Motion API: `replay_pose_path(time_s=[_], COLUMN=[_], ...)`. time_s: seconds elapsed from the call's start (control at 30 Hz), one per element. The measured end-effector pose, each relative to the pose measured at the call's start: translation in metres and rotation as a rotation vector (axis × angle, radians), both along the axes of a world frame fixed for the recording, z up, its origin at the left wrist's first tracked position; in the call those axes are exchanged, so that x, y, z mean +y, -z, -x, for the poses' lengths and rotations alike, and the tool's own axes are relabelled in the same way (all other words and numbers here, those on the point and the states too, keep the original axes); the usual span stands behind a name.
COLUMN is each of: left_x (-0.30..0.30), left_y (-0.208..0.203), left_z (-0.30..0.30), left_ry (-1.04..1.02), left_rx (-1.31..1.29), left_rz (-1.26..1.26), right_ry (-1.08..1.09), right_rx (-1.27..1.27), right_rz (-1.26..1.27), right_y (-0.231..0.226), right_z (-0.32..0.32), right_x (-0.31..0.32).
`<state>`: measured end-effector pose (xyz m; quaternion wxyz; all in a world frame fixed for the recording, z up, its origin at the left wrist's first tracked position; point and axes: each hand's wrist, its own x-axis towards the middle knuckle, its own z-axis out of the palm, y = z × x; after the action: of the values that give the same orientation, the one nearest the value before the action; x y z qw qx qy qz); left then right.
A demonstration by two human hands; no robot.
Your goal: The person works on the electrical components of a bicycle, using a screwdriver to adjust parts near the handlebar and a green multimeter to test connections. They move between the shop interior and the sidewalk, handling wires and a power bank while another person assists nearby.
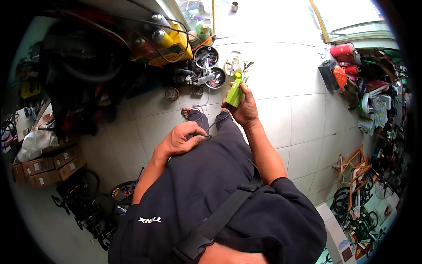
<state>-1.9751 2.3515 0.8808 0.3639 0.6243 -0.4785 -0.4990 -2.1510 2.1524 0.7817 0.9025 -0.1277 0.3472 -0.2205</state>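
One green box [234, 94] is already raised, clamped in the right hand [245, 108] above the floor [272, 119], short of its far edge, while the left hand [179, 138] is held apart beside a dark cable [209, 137], its grip and the remaining work unclear.

On the floor [272, 119], two bowls [225, 79] are set at the far centre, one beyond the other, with parts [206, 79] held in them. To their left, cans [162, 38] are clustered at a crate [181, 43]. A block [234, 96] is held in the right hand [246, 105], right of the nearer bowl; the left hand [181, 138] is placed nearer and farther left, with a cable [209, 137] at its fingertips. At the near left, a bag [37, 143] is laid on stacked cartons [41, 167], and a wheel [123, 192] is placed to their right. At the far right, a sack [339, 77] is positioned just right of a case [326, 74], with cylinders [342, 50] set beyond.
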Motion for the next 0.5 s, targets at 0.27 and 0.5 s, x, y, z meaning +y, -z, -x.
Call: replay_pose_path(time_s=[0.27, 0.5], left_x=[0.0, -0.002], left_y=[0.019, 0.019], left_z=[0.007, 0.004], left_ry=[0.029, -0.076], left_rx=[-0.025, -0.021], left_rz=[-0.051, 0.09], right_ry=[-0.061, -0.151], right_rx=[0.108, 0.381], right_rz=[0.254, 0.675], right_y=[-0.027, -0.056], right_z=[-0.007, -0.02], right_x=[0.001, 0.01])
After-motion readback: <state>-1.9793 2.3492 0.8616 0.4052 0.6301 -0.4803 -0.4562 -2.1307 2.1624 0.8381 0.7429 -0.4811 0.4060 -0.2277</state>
